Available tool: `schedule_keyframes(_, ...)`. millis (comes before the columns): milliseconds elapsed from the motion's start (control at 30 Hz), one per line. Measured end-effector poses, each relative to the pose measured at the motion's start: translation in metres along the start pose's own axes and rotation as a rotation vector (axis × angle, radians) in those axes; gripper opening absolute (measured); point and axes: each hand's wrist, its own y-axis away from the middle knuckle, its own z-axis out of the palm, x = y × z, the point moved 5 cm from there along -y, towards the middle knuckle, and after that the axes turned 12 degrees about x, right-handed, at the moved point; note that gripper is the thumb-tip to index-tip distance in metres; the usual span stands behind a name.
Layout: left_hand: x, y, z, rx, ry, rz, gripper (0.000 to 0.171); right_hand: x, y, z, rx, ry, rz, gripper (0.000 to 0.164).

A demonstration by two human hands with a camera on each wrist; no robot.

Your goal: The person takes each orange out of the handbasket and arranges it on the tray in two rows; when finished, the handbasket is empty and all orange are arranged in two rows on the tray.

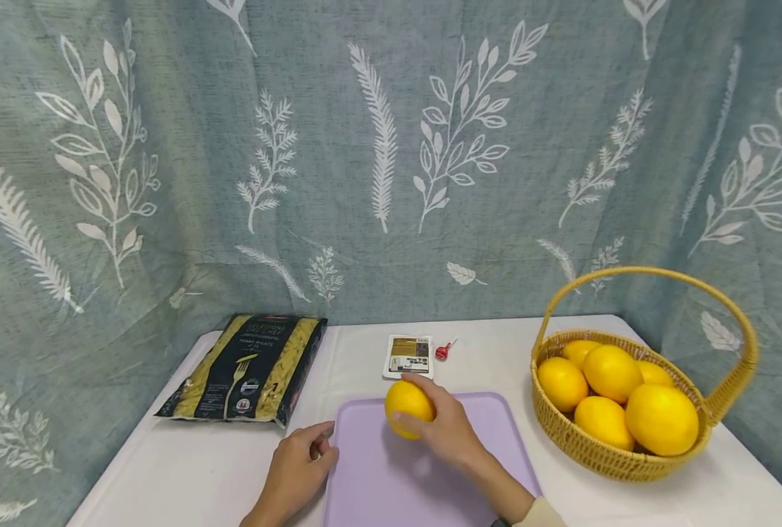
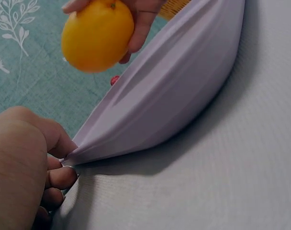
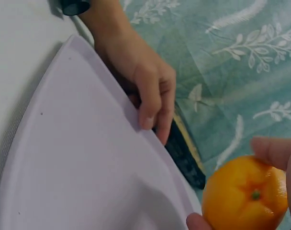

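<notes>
White tbl [image 1: 200,468], L fingers [image 1: 314,432] pinching tray [image 1: 371,476], R fingers [image 1: 425,384] gripping orange [image 1: 401,402] abv it

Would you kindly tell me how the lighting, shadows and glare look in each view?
Head: bright, fairly even light, soft shadow on the purple tray; left wrist: dimmer, shadow on the white cloth beside the tray; right wrist: shadow on the tray, small glints on the held orange.

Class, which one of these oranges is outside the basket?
The orange gripped by the right hand; the other visible oranges all lie together in the basket.
</notes>
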Motion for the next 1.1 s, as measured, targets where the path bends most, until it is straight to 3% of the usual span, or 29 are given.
schedule_keyframes(167, 0.000, 0.001, 0.000, -0.001, -0.012, -0.007, 0.038, -0.006, 0.001, 0.015, -0.060, 0.069, -0.048, 0.076)
schedule_keyframes(633, 0.000, 0.001, 0.000, 0.023, -0.010, 0.031, 0.035, -0.014, 0.003, 0.056, -0.037, 0.011, -0.084, 0.073)
schedule_keyframes(1100, 0.001, 0.001, -0.001, 0.035, -0.017, 0.060, 0.033, -0.011, 0.010, 0.080, -0.025, 0.185, -0.106, 0.076)
